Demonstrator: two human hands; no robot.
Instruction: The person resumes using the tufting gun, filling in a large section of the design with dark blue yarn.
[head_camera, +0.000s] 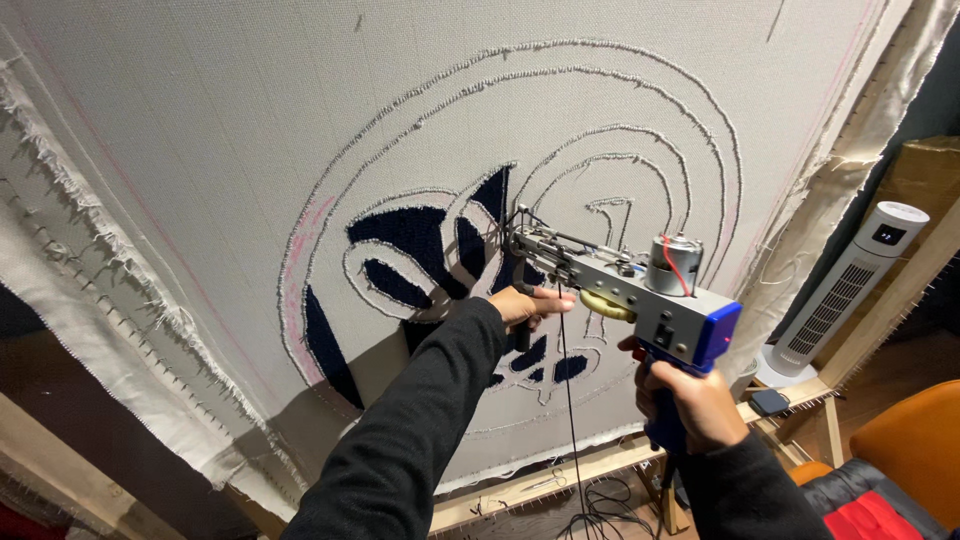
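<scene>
A grey and blue tufting gun (640, 295) with a small motor on top points its needle at a stretched pale cloth (230, 130). My right hand (690, 400) grips the gun's blue rear handle. My left hand (530, 305) is closed around the black front handle under the gun's nose. The cloth carries a round design outlined in white yarn loops, partly filled with navy yarn (410, 235). A dark yarn strand (568, 400) hangs from the gun toward the floor.
The cloth is stretched on a wooden frame (880, 300) with frayed edges at left. A white tower fan (850, 290) stands at right, beside an orange chair (915, 435) with red and black fabric. Cables lie on the floor below.
</scene>
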